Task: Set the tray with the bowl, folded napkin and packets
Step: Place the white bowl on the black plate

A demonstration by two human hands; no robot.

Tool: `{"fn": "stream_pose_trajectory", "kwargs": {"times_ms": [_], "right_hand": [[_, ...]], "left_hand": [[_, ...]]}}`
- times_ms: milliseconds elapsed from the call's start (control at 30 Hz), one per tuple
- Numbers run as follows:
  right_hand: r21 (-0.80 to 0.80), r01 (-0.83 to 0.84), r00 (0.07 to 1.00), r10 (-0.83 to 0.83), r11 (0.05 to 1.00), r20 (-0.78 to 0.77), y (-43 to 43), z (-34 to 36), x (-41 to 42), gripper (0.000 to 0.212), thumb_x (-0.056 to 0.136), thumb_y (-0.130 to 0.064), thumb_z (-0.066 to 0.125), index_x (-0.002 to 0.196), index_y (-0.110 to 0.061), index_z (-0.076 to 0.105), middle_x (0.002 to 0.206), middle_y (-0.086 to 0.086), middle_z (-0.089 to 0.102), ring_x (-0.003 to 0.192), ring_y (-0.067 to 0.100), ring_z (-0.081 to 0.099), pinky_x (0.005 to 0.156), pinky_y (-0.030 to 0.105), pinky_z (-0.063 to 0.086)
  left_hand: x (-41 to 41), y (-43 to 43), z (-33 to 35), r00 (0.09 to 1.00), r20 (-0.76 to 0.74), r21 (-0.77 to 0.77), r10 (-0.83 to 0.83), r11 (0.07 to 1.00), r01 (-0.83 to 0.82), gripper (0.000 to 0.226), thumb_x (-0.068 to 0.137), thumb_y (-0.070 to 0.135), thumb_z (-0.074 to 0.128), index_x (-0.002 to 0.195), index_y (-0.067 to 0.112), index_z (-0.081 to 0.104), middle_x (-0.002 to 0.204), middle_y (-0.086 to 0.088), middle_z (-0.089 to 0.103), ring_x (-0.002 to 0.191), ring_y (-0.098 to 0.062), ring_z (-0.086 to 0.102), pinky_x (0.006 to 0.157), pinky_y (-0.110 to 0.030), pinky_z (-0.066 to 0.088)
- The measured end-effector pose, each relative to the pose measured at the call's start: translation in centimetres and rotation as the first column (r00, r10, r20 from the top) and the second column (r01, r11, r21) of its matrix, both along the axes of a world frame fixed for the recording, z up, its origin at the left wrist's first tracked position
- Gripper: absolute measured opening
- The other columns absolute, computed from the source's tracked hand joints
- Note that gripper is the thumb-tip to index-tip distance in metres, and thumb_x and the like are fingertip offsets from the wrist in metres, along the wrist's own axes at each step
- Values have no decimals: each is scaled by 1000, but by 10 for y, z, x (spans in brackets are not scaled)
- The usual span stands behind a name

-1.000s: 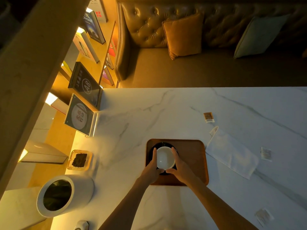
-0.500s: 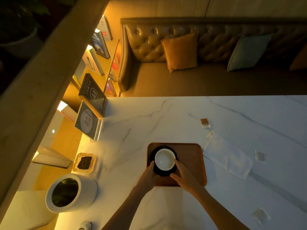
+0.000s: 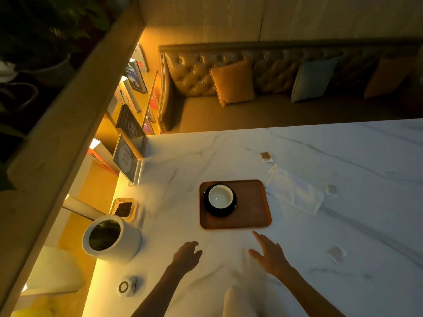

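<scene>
Both hands (image 3: pixel 186 256) (image 3: pixel 269 253) spread, seemingly empty, before rounded wooden tray (image 3: pixel 254 211) holding glossy white bowl (image 3: pixel 220 196).

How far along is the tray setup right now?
Done: the bowl sits on its dark saucer at the left end of the tray. In hand: nothing; the left hand and right hand are open and empty over the table. Left: the napkin lies unfolded right of the tray, and four packets are on the table.
</scene>
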State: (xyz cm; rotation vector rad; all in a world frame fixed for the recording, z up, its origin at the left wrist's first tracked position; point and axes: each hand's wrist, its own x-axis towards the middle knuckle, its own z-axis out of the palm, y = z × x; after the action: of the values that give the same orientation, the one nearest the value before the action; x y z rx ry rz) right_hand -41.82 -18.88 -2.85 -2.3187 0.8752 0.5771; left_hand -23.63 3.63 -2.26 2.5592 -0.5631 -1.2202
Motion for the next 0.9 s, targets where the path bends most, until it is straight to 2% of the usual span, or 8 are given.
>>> {"fn": "stream_pose_trajectory", "kwargs": {"times_ms": [133, 500, 900], "right_hand": [[-34, -4, 999, 2, 999, -37, 18, 1, -15, 69, 92, -61, 34, 151, -35, 9, 160, 3, 17, 148, 22, 15, 118, 50, 8], [-12, 15, 997, -16, 1000, -73, 50, -1, -40, 65, 93, -61, 33, 150, -35, 14, 160, 4, 17, 148, 22, 15, 118, 50, 9], [1, 162, 983, -161, 987, -88, 46, 9, -64, 65, 94, -60, 33, 150, -32, 18, 160, 3, 17, 148, 22, 15, 119, 49, 9]], "left_hand": [[-18, 18, 2, 998, -7, 17, -57, 998, 57, 49, 100, 38, 43, 144, 18, 39, 155, -4, 35, 142, -24, 34, 119, -44, 26], [-31, 46, 5, 994, -5, 36, -107, 994, 107, 48, 99, 36, 46, 144, 19, 39, 154, -4, 37, 140, -24, 38, 119, -43, 28], [-34, 27, 3, 977, -23, 23, -210, 977, 211, 47, 99, 35, 48, 143, 19, 42, 153, -4, 38, 140, -23, 38, 119, -42, 27]]}}
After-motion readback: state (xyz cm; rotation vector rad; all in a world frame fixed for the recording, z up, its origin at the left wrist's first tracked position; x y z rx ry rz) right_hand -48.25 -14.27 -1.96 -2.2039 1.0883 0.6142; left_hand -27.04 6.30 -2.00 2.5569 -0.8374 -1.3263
